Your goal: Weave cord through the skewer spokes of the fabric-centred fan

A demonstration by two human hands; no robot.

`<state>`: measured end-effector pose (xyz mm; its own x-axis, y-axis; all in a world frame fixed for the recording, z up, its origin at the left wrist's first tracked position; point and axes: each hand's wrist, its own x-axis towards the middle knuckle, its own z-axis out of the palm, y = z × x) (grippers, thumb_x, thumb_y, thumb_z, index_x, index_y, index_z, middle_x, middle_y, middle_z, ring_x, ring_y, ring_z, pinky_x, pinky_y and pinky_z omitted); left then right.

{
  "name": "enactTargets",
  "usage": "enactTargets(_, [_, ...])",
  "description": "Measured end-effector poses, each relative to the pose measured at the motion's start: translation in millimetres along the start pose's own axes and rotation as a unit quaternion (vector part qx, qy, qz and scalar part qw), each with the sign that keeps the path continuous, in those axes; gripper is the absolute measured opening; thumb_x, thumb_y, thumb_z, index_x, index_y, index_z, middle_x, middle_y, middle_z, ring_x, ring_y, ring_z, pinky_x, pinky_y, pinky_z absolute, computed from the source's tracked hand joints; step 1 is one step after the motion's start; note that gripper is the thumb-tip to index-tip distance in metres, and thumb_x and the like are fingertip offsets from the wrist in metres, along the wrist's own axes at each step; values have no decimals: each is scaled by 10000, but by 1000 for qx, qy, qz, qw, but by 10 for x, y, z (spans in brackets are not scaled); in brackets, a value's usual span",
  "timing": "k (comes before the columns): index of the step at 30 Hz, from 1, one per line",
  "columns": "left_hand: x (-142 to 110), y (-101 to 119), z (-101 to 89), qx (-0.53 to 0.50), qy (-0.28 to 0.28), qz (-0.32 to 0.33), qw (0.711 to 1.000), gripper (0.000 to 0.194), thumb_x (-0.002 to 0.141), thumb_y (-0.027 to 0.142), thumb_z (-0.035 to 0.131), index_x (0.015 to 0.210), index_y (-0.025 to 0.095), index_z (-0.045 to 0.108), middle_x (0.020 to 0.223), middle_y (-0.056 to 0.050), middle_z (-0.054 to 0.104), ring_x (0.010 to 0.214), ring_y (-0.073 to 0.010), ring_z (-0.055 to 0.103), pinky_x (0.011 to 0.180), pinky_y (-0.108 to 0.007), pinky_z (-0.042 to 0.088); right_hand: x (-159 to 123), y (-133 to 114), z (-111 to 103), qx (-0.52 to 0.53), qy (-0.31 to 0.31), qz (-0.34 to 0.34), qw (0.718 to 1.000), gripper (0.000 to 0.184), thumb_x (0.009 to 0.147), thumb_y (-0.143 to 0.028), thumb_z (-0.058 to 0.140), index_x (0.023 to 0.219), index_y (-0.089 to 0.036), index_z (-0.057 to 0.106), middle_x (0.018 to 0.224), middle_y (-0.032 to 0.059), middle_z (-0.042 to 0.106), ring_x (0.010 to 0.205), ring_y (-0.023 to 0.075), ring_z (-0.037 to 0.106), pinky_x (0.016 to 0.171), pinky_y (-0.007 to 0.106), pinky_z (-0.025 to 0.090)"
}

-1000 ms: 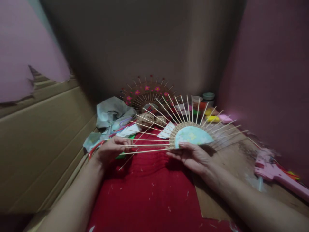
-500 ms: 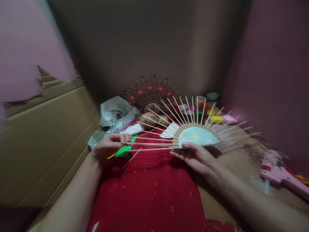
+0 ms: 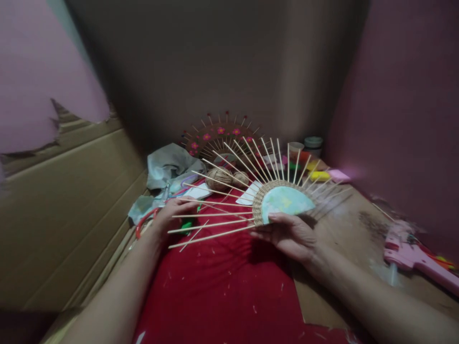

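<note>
My right hand (image 3: 292,234) grips a half-round hand fan (image 3: 287,203) at its lower edge, thumb on the pale blue patterned centre and fingers underneath. A band of woven twine (image 3: 257,210) curves around that centre, and thin bare sticks spread out from it. To the left, my left hand (image 3: 175,215) is closed among the left-hand sticks, its fingertips pinching a thin strand of twine (image 3: 224,211) that runs to the woven band. Part of its fingers is hidden by the sticks.
Twine balls (image 3: 219,178), grey cloth (image 3: 168,165) and red-handled scissors (image 3: 143,223) lie behind. A flower-decorated fan (image 3: 221,130) leans at the back wall. On cardboard at right rests a pink glue gun (image 3: 401,248). Red cloth (image 3: 229,296) covers the front; a cardboard wall (image 3: 71,205) stands left.
The fan has tilted, its left sticks dropping lower and reaching further left. My left hand has shifted slightly left, and the strand now shows stretched between hand and fan.
</note>
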<state>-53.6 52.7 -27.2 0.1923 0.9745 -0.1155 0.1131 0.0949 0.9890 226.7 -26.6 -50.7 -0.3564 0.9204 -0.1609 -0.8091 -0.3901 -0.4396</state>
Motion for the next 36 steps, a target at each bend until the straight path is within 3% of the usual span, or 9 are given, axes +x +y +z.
enactTargets(6, [12,-130,429,36,64,32,997,242,625,344,683,711,130,609,526,10,540,425,-94,484,399,-199,353,-72,68,-12,-29,-65,49,996,186,610,-20,560,743,-123,639,707,39,674,702,176,605,851,451,433])
enactTargets(10, [34,-201,549,76,104,51,990,245,619,358,672,695,131,619,464,28,516,375,-86,443,375,-201,329,-121,105,-4,-46,-112,92,988,228,590,-33,567,789,-109,648,676,45,665,690,178,603,835,429,441])
enactTargets(15, [37,-193,571,85,109,54,989,243,627,359,666,698,131,620,461,31,515,381,-84,431,377,-198,323,-155,153,34,-57,-142,123,981,318,586,-35,563,885,-103,645,672,50,658,722,192,608,805,408,456])
enactTargets(23, [11,-126,531,134,147,61,978,282,637,392,666,721,125,630,488,19,530,397,-82,422,391,-201,303,-123,205,16,-80,-121,94,985,413,584,3,585,978,-118,620,739,58,662,745,194,601,734,370,482])
enactTargets(32, [84,-158,439,115,142,68,981,279,603,380,694,664,117,625,471,26,499,394,-65,381,384,-192,273,-92,191,23,-103,-88,81,987,353,566,-5,606,905,-98,635,767,73,663,706,187,596,720,383,494])
enactTargets(36, [86,-192,425,84,140,70,984,319,606,412,681,729,124,621,490,24,512,394,-79,412,403,-208,331,-86,190,16,-106,-75,73,989,347,564,-6,617,895,-110,637,771,68,660,708,189,595,724,398,497])
